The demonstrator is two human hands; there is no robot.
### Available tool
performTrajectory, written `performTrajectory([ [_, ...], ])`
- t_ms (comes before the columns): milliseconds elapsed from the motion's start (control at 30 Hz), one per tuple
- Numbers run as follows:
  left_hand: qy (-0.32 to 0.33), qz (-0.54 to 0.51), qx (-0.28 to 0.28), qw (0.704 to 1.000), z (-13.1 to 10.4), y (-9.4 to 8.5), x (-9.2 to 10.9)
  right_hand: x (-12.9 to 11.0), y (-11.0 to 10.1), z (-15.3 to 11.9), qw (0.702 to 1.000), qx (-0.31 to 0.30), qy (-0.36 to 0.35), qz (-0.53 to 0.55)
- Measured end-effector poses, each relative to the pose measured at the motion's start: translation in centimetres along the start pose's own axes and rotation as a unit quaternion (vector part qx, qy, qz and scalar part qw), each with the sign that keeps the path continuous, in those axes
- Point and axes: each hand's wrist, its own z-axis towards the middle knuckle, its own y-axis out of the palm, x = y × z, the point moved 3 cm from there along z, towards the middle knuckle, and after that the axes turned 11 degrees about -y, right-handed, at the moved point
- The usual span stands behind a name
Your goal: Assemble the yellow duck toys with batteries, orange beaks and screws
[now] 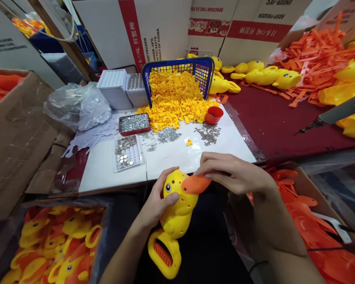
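Observation:
Low in the middle, my left hand [159, 201] is wrapped round a yellow plastic toy duck [177, 219] with a printed eye, screw holes and a looped handle at its lower end. The thumb presses on the duck's head below the eye. An orange plastic bill-shaped piece [196, 184] lies against the side of the head. My right hand [229, 171] grips its outer end with the fingers pinched together. Whether the piece is fastened to the head I cannot tell.
Behind stand a blue basket [210, 81] spilling small yellow parts, a red tray [134, 123] of screws, a red cup [214, 115] and a tray of button cells [128, 153]. An electric screwdriver [340, 110] juts in at right. Boxes of ducks [59, 244] and orange parts [301, 213] flank me.

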Motion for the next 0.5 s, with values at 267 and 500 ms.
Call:
performTrajectory([
  [267, 0.037, 0.136, 0.025, 0.990, 0.4, 0.5, 0.2, -2.9, 1.3, -0.4, 0.995, 0.000, -0.061, -0.075],
  [500, 0.472, 0.453, 0.237, 0.718, -3.7, 2.2, 1.1, -0.3, 3.4, -2.4, 0.930, 0.216, 0.113, 0.275],
])
